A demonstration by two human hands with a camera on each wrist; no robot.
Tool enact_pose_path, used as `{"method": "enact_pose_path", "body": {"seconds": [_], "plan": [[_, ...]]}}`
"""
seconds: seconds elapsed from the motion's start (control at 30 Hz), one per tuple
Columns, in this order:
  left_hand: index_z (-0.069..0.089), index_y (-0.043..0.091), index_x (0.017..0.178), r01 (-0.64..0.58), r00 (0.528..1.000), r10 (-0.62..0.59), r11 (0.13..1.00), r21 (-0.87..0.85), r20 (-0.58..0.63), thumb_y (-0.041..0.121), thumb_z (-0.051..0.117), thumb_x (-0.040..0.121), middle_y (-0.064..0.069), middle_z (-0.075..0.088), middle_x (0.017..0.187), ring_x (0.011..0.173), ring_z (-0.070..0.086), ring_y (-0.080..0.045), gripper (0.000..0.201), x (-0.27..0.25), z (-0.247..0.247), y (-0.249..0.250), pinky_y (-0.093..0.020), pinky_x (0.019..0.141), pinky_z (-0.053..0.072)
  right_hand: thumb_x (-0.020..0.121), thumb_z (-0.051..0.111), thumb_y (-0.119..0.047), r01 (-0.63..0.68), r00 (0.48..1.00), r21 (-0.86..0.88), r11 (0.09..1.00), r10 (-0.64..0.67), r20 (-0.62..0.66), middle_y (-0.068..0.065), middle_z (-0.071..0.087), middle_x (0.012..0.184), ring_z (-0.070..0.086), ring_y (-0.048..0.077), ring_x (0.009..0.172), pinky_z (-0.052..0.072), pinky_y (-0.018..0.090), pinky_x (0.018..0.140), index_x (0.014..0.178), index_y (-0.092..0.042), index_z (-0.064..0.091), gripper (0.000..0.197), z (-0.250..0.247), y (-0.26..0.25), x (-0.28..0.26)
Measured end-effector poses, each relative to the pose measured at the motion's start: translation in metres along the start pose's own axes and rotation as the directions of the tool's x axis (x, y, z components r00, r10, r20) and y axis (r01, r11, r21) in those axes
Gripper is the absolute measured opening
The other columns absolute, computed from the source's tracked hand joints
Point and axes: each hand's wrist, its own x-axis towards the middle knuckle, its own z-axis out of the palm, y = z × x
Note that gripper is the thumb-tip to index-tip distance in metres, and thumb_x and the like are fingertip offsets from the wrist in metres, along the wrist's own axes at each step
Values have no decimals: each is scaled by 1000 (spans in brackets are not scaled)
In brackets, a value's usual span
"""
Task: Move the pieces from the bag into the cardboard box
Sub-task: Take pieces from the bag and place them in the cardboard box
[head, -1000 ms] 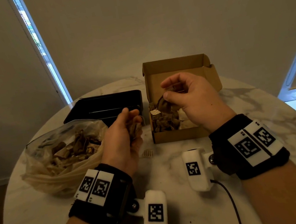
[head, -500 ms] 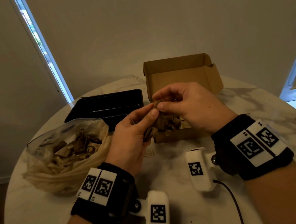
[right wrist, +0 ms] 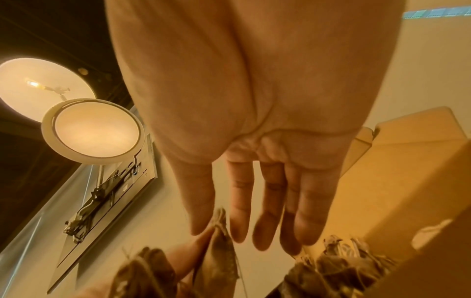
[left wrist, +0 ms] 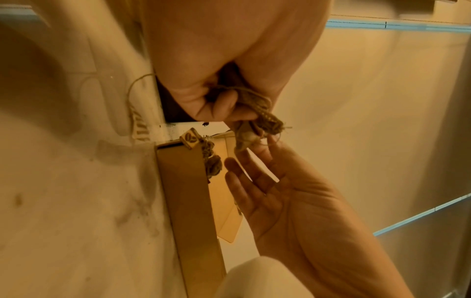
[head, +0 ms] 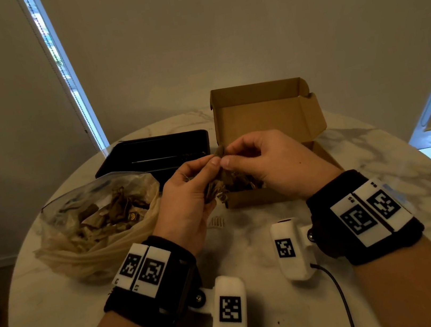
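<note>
Marble table (head: 262,243); both hands pinching one piece (head: 219,151).

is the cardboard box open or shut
Open: the cardboard box has its lid standing upright at the back, and brown pieces lie inside.

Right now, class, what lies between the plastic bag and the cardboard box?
Head view: the left hand, gripping a clump of pieces.
</note>
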Motion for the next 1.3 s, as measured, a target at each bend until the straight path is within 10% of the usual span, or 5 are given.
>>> {"method": "enact_pose_path", "body": {"seconds": [0.43, 0.57, 0.93, 1.13, 1.3], "plan": [[70, 15, 117, 4, 997, -1, 999, -38, 80, 18, 70, 92, -3, 78, 96, 80, 72, -8, 25, -1, 2, 0, -19, 63, 52, 95, 69, -29, -8, 995, 84, 996, 17, -100, 2, 74, 87, 72, 21, 86, 62, 45, 83, 91, -20, 69, 10, -1, 8, 8], [68, 13, 120, -2, 997, 9, 996, -84, 80, 14, 69, 92, -4, 77, 96, 78, 73, -9, 28, -1, 2, 1, -18, 58, 53, 100, 63, -23, -35, 999, 183, 982, 42, -34, 2, 75, 90, 73, 17, 82, 62, 35, 78, 102, -21, 70, 8, -1, 6, 7], [65, 13, 120, -25, 997, 32, 995, -96, 72, 17, 73, 87, -5, 76, 100, 82, 72, -12, 34, -1, 2, 2, -21, 64, 52, 99, 64, -28, -61, 995, 138, 989, 49, 87, -4, 73, 86, 65, -3, 67, 47, 14, 58, 99, -22, 68, 8, -3, 5, 1], [69, 13, 121, -13, 993, 25, 994, -109, 112, 19, 72, 86, -8, 77, 104, 87, 73, -13, 36, -3, 2, 4, -20, 67, 56, 93, 71, -14, -113, 993, 396, 911, 86, 87, 10, 75, 94, 73, 22, 88, 61, 38, 86, 101, -9, 70, 10, -3, 10, 4], [68, 13, 126, -33, 987, 48, 995, -97, 153, 17, 67, 88, -8, 76, 115, 103, 73, -18, 38, -5, 5, 6, -27, 86, 56, 95, 67, -8, -132, 988, 461, 878, 79, 134, 7, 72, 86, 68, 14, 76, 59, 25, 70, 109, -3, 70, 15, -3, 9, 2]]}}
